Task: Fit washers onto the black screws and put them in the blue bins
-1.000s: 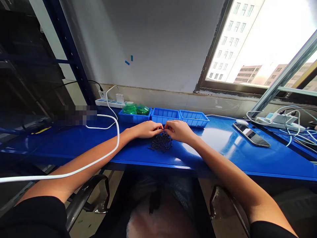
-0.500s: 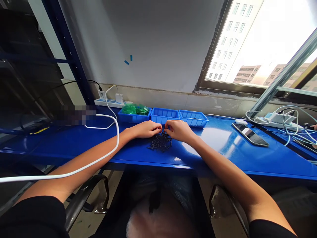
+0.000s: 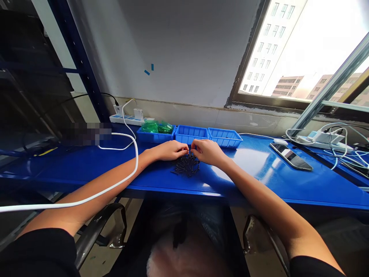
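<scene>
A loose pile of black screws (image 3: 186,166) lies on the blue table. Just over its far edge, my left hand (image 3: 172,150) and my right hand (image 3: 206,150) meet almost fingertip to fingertip. Both are closed in a pinch, with a thin dark piece between them that looks like one of the screws; the fingers hide most of it. Behind the hands stand three blue bins: the left bin (image 3: 155,137) holds green plastic packets (image 3: 158,127), while the middle bin (image 3: 191,139) and the right bin (image 3: 226,143) show their ribbed inner walls.
On the right side of the blue table (image 3: 253,181) lies a phone (image 3: 291,156), near a power strip with tangled white cables (image 3: 331,144). Another power strip (image 3: 127,119) sits at the back left. A thick white cable (image 3: 115,186) passes in front of my left forearm.
Hardly anything differs. Both hands keep their pinch over the screw pile, with only a very slight shift of the view.
</scene>
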The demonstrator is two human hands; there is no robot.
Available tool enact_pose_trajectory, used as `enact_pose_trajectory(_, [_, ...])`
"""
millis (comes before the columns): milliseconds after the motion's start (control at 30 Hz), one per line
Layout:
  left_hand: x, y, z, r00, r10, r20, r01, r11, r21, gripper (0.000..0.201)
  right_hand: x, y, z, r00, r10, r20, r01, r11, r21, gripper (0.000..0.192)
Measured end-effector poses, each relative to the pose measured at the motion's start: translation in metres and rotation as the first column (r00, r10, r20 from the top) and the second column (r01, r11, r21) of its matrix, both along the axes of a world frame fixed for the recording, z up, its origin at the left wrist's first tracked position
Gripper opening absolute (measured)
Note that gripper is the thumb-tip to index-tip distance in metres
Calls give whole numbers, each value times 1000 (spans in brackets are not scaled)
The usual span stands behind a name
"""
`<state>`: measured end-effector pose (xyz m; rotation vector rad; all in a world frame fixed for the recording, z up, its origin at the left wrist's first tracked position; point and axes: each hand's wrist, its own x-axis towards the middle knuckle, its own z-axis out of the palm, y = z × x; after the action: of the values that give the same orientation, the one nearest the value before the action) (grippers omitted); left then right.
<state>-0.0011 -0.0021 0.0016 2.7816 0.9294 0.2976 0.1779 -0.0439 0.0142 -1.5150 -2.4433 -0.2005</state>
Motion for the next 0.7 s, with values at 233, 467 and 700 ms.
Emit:
enact_pose_trajectory(233, [-1, 0, 0, 999, 23, -27, -23, 1000, -12, 31, -1, 0, 0, 1000, -5, 6, 5, 1000, -6, 17])
enact_pose_trajectory(467, [-2, 3, -1, 1000, 22, -18, -23, 999, -22, 29, -1, 0, 1, 1000, -23, 6, 23, 1000, -7, 18])
enact_pose_trajectory(700, [-1, 2, 0, 999, 33, -27, -33, 999, -28, 29, -1, 0, 0, 1000, -20, -8, 20, 1000, -18, 19])
